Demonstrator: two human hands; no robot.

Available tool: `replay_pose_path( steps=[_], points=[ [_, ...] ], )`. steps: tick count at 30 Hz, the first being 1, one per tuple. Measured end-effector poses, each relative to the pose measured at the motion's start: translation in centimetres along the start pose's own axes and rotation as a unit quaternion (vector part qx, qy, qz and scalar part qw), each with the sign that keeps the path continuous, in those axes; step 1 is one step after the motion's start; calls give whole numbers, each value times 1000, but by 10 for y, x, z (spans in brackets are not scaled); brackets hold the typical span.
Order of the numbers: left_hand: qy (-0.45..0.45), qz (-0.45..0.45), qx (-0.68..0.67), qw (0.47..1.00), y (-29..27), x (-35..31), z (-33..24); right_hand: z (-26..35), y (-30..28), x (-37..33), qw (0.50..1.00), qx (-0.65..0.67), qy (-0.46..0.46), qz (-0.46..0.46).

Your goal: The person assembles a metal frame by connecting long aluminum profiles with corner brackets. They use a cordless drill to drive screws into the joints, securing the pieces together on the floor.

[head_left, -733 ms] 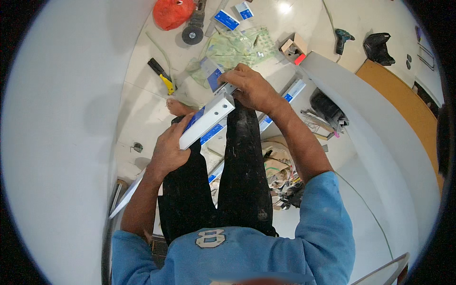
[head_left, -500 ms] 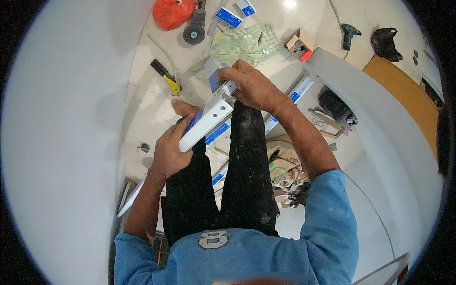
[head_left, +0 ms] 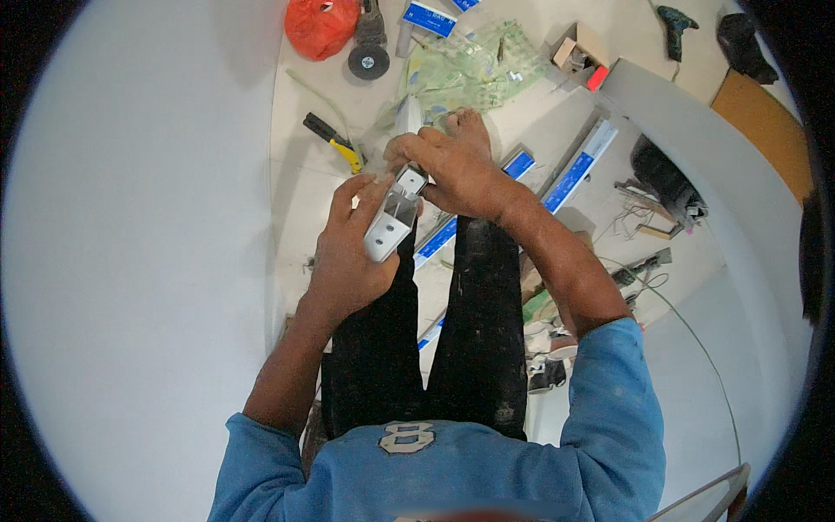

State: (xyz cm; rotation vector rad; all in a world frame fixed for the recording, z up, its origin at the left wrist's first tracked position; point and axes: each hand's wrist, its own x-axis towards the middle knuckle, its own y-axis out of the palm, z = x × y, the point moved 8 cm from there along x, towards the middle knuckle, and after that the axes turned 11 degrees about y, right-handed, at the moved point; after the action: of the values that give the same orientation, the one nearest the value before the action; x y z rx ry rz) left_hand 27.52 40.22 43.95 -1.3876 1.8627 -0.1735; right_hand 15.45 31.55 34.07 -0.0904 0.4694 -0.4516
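— Moved since the earlier frame: squared white metal channel with two round holes (head_left: 385,235), turned from a long slant to a nearly end-on view; left hand (head_left: 344,261) shifted along with it. Bare foot (head_left: 470,132) now showing beyond the right hand (head_left: 461,178).

— Location of the channel?

— Raised over the legs in black trousers (head_left: 474,348), between the two hands.

— Left grip?

— Closed on the channel: thumb by the near end, fingers along the left side. Presumably so held to steady it while leaving the holed face uncovered.

— Right grip?

— Fingers bent over and pinching a smaller silver-white metal section with a hole (head_left: 412,179), thumb partly hidden. Section set close to the channel's far end, apparently to keep the two in line; whether they are joined cannot be told.

— Floor stock?

— Long white strip with blue labelling (head_left: 570,180), lying slantwise, right of the legs. Black-and-yellow handled tool (head_left: 335,142), ahead of the left hand, likely kept within reach. Crumpled green patterned plastic sheet (head_left: 474,70), spread farther ahead. Dark angle grinder with round disc (head_left: 369,59), beside a red plastic bag (head_left: 322,30).
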Motion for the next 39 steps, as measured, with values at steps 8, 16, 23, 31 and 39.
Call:
replay_pose_path(
  steps=[8, 16, 23, 31, 39],
  points=[
    [-63, 16, -14, 998, 5, -2, 16, -8, 14, 6, 995, 61, -80, -21],
    [-130, 43, -82, 987, 4, -8, 17, -19, 13, 11, 991, 116, -72, -6],
    [-128, 59, -69, 988, 12, -4, 17, -20, 7, 9, 988, 138, -66, -20],
    [-107, 44, -53, 992, 13, -2, 16, -21, 5, 11, 983, 160, -83, -23],
    [-207, 54, -61, 975, 14, -5, 20, -18, 7, 10, 984, 156, -69, -56]
  ],
)
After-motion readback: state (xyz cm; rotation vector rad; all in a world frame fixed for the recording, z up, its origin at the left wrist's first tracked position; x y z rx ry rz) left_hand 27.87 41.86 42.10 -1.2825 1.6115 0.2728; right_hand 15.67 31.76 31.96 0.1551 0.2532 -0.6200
